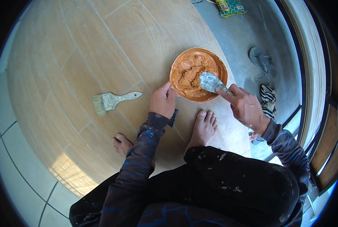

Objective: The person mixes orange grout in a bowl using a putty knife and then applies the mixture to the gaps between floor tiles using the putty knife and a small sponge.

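A round bucket (pixel 224 72) stands on the wood-look tile floor, holding thick orange-brown paste (pixel 189 73) with a lumpy, stirred surface. My left hand (pixel 163 101) is closed on the bucket's rim at its near left side. In my right hand (pixel 248 108) is a putty knife (pixel 210 82), its handle wrapped by my fingers. The blade, smeared with pale dried material, reaches over the rim, its tip at the paste. How deep the tip sits I cannot tell. To the left, a flat paintbrush (pixel 114 101) with a whitened handle and pale bristles lies on the floor.
My bare feet (pixel 203 126) are just below the bucket. Beyond the curved tile edge, a grey floor holds a dark flip-flop (pixel 261 60), striped footwear (pixel 268 99) and a green-yellow packet (pixel 230 7). A dark-framed door (pixel 331 140) stands at far right.
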{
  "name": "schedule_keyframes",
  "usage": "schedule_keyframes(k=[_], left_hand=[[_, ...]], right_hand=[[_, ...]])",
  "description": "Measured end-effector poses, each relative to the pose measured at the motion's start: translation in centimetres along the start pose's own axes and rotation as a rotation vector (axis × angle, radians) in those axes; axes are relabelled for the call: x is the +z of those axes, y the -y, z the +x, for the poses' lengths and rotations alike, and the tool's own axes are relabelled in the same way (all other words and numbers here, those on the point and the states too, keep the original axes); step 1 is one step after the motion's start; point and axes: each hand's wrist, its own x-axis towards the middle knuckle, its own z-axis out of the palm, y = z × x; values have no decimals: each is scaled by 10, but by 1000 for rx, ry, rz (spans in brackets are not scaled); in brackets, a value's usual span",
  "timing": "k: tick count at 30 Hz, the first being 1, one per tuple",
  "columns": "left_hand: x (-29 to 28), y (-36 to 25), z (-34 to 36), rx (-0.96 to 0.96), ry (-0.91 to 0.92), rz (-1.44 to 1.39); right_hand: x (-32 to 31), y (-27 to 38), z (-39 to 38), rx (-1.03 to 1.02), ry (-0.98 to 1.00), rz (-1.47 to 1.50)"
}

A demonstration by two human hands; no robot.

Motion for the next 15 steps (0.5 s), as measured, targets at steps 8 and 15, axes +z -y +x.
schedule_keyframes(k=[8, 15], left_hand=[[2, 10, -1, 56, -17, 40], [2, 2, 0, 37, -11, 83]], right_hand=[[-19, 42, 37, 55, -2, 277], [12, 36, 18, -18, -31, -58]])
